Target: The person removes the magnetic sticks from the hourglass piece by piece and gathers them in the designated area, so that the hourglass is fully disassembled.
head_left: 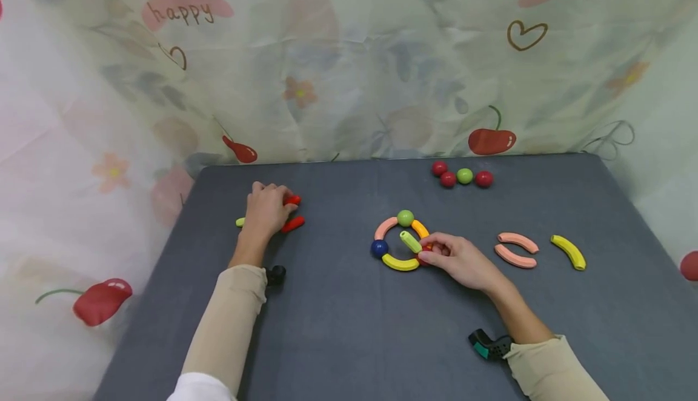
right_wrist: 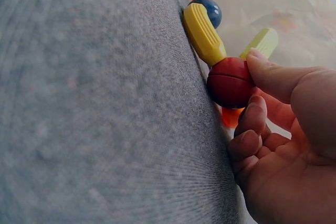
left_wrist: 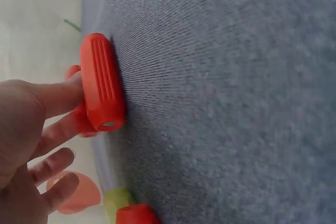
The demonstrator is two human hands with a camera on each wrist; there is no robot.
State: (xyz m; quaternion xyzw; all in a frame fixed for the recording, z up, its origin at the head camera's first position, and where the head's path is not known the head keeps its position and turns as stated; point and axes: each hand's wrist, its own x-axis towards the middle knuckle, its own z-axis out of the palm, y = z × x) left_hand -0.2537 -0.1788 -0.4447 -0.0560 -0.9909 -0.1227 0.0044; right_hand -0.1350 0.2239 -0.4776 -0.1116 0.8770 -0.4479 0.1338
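On the grey cloth lies a ring of toy rods and balls: a green ball (head_left: 405,218), a blue ball (head_left: 379,248), a red ball (right_wrist: 230,83), a pink curved rod (head_left: 385,227), a yellow curved rod (head_left: 400,263) and an orange one (head_left: 420,229). My right hand (head_left: 458,260) pinches the red ball between thumb and fingers. From beside it, a light green stick (head_left: 410,241) slants over the ring's inside. At the far left, my left hand (head_left: 266,208) pinches a red stick (head_left: 293,200); another red stick (left_wrist: 102,85) lies nearer the wrist camera.
A light green stick end (head_left: 240,222) shows beside the left hand. Three red balls (head_left: 484,178) and a loose green ball (head_left: 465,175) lie at the back. Right of the ring are two pink curved rods (head_left: 518,241) and a yellow curved rod (head_left: 569,252). A patterned curtain (head_left: 349,86) hangs behind.
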